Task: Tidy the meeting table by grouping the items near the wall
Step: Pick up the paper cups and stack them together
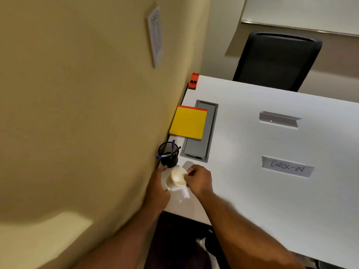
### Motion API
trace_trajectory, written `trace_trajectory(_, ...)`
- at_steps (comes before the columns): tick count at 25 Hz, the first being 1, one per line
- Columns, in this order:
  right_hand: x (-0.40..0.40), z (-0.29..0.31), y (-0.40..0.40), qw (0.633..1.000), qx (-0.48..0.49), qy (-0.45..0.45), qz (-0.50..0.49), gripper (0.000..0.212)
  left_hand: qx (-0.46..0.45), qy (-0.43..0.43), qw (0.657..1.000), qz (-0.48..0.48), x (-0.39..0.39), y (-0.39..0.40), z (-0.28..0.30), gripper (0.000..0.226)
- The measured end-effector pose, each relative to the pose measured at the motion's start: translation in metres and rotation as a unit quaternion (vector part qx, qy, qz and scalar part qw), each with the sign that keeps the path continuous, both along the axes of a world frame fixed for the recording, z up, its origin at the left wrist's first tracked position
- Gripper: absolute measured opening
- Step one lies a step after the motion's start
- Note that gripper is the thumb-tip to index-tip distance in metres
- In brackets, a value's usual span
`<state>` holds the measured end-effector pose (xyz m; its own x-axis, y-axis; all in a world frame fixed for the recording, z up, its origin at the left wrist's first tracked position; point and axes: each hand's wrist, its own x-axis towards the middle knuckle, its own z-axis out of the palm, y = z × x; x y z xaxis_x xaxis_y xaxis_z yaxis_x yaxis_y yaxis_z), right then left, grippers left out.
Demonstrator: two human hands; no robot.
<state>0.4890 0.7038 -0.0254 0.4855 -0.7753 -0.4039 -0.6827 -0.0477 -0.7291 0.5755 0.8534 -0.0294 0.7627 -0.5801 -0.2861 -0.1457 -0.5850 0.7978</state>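
Observation:
A cream paper cup [177,178] stands on the white table [252,144] close to the yellow wall. My right hand [199,179] pinches its rim from the right. My left hand [158,183] is against the cup's left side, by the wall. Just beyond the cup stands a black mesh pen holder [168,154] with pens. Further along the wall lie a yellow notepad [188,122] and an orange stapler [193,80].
A grey cable hatch [209,133] is set in the table beside the notepad. Two folded name cards stand to the right, one blank [278,119] and one reading CHECK-IN [287,167]. A black chair [275,61] is at the far end.

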Motion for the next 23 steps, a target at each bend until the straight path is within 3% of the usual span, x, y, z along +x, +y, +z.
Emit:
trace_trajectory(5, -0.053, 0.017, -0.029, 0.992, 0.035, -0.076, -0.091, 0.012, -0.031, -0.011, 0.989, -0.143, -0.029, -0.048, 0.005, 0.084)
trace_trajectory(10, -0.109, 0.029, -0.05, 0.979, 0.015, -0.165, -0.121, 0.014, -0.095, 0.012, 0.985, -0.144, -0.059, -0.092, 0.016, 0.066)
trace_trajectory(13, -0.139, 0.029, -0.06, 0.988, -0.022, -0.142, -0.05, 0.022, -0.088, 0.012, 0.981, -0.174, -0.067, -0.112, 0.02, 0.067)
trace_trajectory(16, -0.157, 0.029, -0.067, 0.994, -0.052, -0.098, -0.001, 0.015, -0.083, 0.008, 0.974, -0.21, -0.073, -0.129, 0.016, 0.063)
trace_trajectory(19, -0.169, 0.027, -0.077, 0.993, -0.062, -0.099, 0.008, 0.006, -0.067, 0.004, 0.97, -0.235, -0.082, -0.139, 0.012, 0.064)
trace_trajectory(23, -0.176, 0.023, -0.085, 0.991, -0.09, -0.101, -0.012, 0.011, -0.016, -0.006, 0.973, -0.229, -0.085, -0.145, 0.004, 0.058)
